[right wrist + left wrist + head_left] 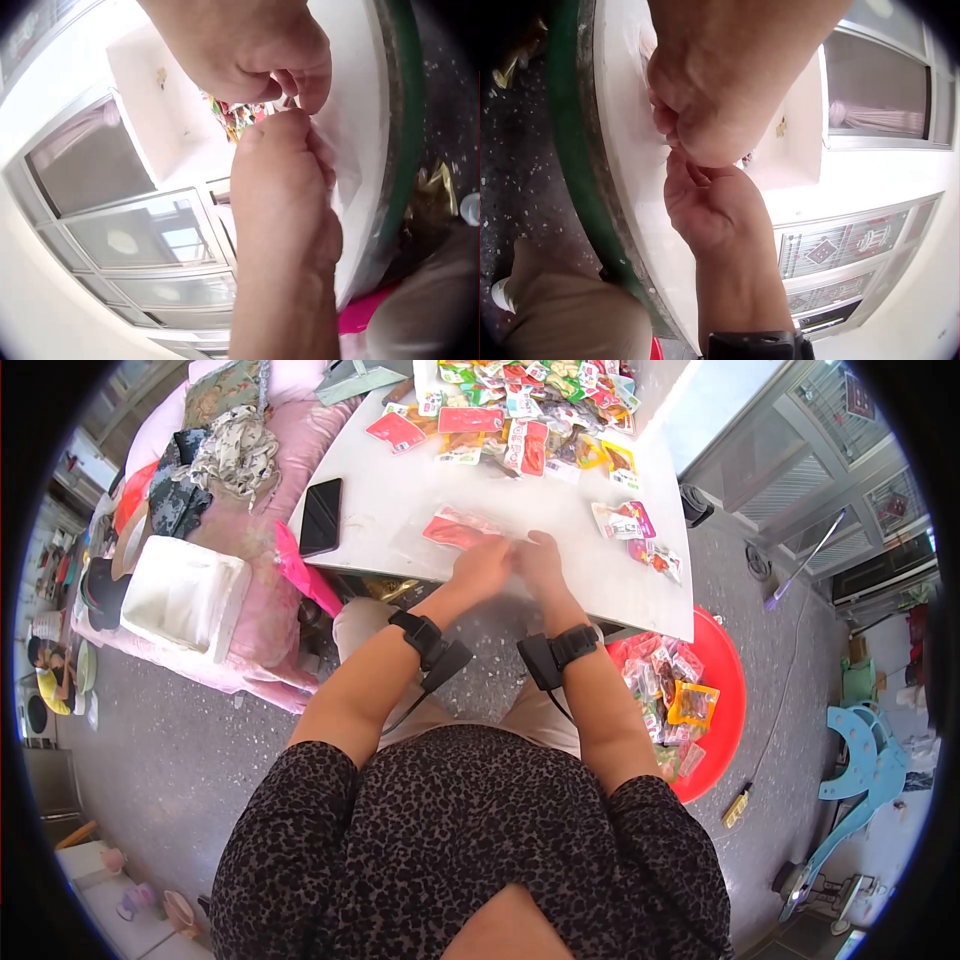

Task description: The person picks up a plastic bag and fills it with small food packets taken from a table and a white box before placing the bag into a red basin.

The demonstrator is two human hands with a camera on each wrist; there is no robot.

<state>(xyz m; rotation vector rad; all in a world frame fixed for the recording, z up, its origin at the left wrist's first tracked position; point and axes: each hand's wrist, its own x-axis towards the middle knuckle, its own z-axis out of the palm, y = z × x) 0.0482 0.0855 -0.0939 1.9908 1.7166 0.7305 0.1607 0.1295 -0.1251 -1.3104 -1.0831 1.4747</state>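
Observation:
A red packet [455, 527] in clear plastic lies on the white table near its front edge. My left hand [483, 565] is at its right end, fingers curled in on the plastic. Against it is my right hand [541, 565], bent at the fingers and blurred in the head view. In the left wrist view the right hand [709, 206] meets the left hand [705, 105] fingertip to fingertip. The right wrist view shows the right hand [281, 56] pinching at a thin edge just above the left hand [277, 161]. The fingers hide most of that edge.
Colourful snack packets [525, 405] are heaped at the table's back. A few loose packets [622, 520] lie to the right, a black phone [321, 517] at the left edge. A red basin [728, 705] of packets stands right; a white foam box [187, 598] sits on the pink bed.

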